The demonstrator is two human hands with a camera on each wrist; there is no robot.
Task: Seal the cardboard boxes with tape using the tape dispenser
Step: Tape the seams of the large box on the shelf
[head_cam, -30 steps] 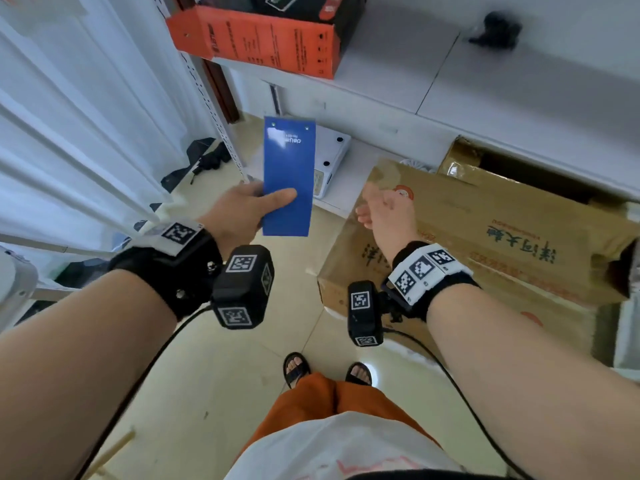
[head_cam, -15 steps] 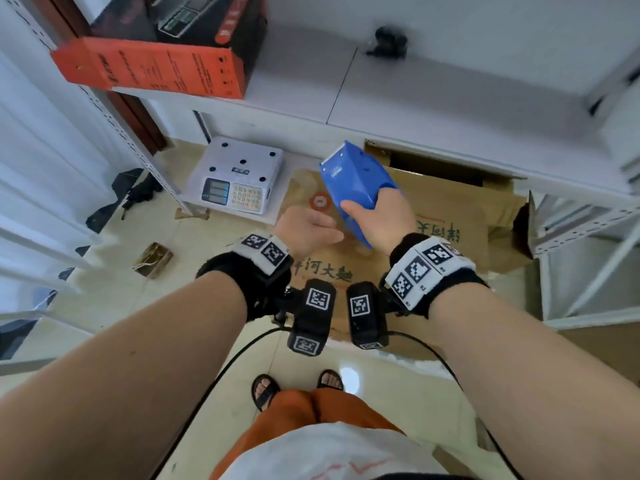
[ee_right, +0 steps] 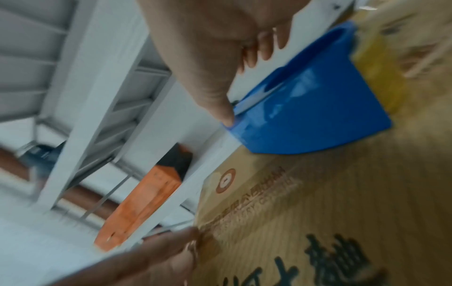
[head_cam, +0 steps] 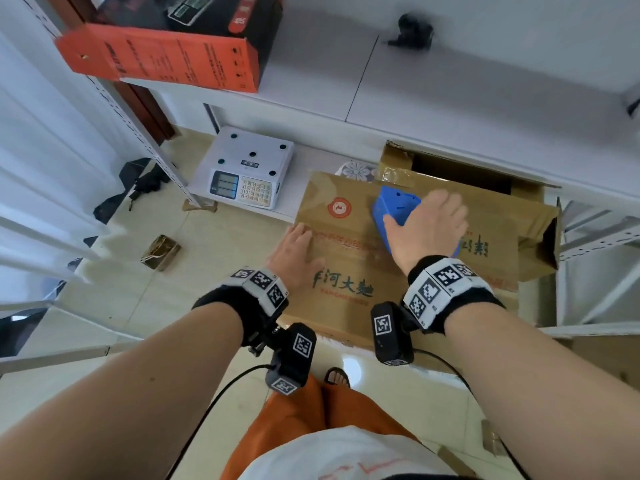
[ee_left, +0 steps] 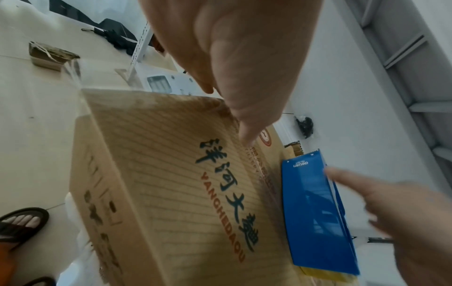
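A brown cardboard box (head_cam: 346, 258) with dark printed characters lies on the floor in front of me, its top flaps down. My right hand (head_cam: 419, 216) grips the blue tape dispenser (head_cam: 394, 206) and holds it against the box top near the far edge. In the right wrist view the thumb and fingers curl over the tape dispenser (ee_right: 305, 116), with yellowish tape showing at its far end. My left hand (head_cam: 298, 237) lies flat on the left part of the box top; its fingers (ee_left: 244, 125) press the cardboard box (ee_left: 171, 174) beside the tape dispenser (ee_left: 313, 212).
A white weighing scale (head_cam: 246, 171) sits on the floor at the far left of the box. Behind it, an open carton (head_cam: 450, 174) is tucked under a white shelf (head_cam: 450, 91) carrying an orange box (head_cam: 162, 60). Metal racking (head_cam: 595, 237) stands right; a small brown packet (head_cam: 161, 252) lies left.
The blue dispenser passed from my left hand to my right and came down onto the box top. My left hand moved onto the box and flattened there.
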